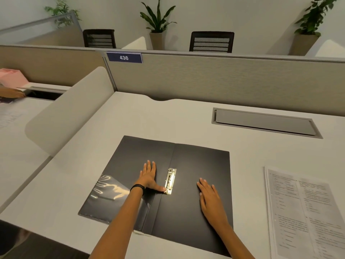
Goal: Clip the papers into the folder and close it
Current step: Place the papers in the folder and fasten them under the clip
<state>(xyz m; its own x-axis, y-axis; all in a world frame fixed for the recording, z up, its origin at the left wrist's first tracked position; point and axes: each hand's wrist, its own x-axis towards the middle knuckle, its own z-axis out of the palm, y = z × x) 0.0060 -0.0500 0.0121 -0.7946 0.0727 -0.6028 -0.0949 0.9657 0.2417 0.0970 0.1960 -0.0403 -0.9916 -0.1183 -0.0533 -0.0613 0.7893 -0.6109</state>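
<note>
A black folder (194,184) lies open and flat on the white desk (130,116), its two leaves spread to either side of the spine. The left hand (148,176) rests palm down on the left leaf with its fingers straight and laid forward, while its thumb reaches sideways and touches the near end of the brass clip (170,181) — a long metal clamp mounted just right of the spine. The right hand (210,197) lies flat on the right leaf, fingers straight and close together, holding nothing. A dark band (137,188) circles the left wrist. A clear plastic pocket (110,189) sits on the left leaf, catching the light. The papers (306,212) — printed sheets in a loose stack — lie on the desk to the right of the folder, apart from it and not touched by either hand. Further back on the desk a grey cable hatch (265,122) is set into the surface. A fabric partition (224,77) rises behind the desk and carries a blue plate reading 436 (124,57). Beyond it stand two dark chairs and potted plants.
</note>
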